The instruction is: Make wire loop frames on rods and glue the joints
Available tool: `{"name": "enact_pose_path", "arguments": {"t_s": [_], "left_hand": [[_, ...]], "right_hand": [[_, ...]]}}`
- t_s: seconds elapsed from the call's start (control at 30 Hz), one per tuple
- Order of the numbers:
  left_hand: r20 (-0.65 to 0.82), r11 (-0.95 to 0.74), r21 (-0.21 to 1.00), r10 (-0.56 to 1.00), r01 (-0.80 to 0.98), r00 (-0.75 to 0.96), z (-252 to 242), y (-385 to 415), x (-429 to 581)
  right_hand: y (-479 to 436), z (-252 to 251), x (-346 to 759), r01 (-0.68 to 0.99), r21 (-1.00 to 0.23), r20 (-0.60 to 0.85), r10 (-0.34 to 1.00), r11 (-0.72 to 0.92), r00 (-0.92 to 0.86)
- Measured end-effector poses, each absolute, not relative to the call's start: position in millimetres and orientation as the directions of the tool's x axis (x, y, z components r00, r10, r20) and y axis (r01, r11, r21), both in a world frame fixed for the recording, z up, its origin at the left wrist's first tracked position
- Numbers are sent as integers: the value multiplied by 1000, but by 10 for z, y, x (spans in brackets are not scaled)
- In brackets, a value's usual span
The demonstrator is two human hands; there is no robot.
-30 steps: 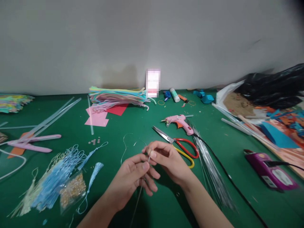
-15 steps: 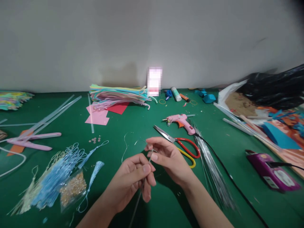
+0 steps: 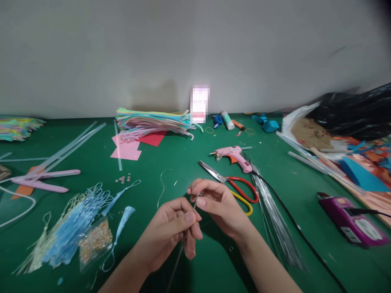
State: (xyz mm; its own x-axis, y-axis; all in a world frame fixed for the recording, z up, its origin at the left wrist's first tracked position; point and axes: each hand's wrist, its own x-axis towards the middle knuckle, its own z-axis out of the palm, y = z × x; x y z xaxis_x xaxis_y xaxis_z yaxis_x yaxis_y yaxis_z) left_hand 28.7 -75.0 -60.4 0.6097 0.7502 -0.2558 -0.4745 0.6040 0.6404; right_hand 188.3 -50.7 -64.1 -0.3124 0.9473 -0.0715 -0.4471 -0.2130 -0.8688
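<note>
My left hand (image 3: 174, 228) pinches a thin grey wire (image 3: 176, 260) between thumb and fingers; its lower part runs down toward the bottom edge. Close on the right, my right hand (image 3: 216, 203) holds the wire's upper end between thumb and fingertips. A fine pale thread (image 3: 161, 187) curls on the green table just beyond my hands. Scissors (image 3: 214, 171) with red and yellow handles lie partly behind my right hand. To their right a bundle of thin metal wires (image 3: 271, 215) is spread out.
Beyond the scissors lies a pink glue gun (image 3: 233, 154) with a black cable. Blue tassels (image 3: 76, 224) and a bag of gold beads (image 3: 95, 240) are at left. Pipe cleaners (image 3: 152, 122) lie near the wall. A purple power strip (image 3: 351, 221) sits at right.
The whole view has shifted very slightly. Both hands keep nearly the same pose on the wire.
</note>
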Motion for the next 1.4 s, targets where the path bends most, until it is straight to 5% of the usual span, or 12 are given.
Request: {"name": "enact_pose_path", "arguments": {"t_s": [0.53, 0.97, 1.4], "left_hand": [[-286, 590, 664, 768, -460, 573, -575, -741, 303], [-373, 455, 850, 876, -266, 308, -485, -752, 367], [-394, 442, 873, 889, -207, 233, -428, -776, 420]], "right_hand": [[-502, -641, 1872, -453, -871, -58, 956, -190, -289], [-504, -644, 1896, -416, -888, -110, 969, -195, -219], [-482, -663, 1862, -300, -950, -50, 991, -85, -123]]}}
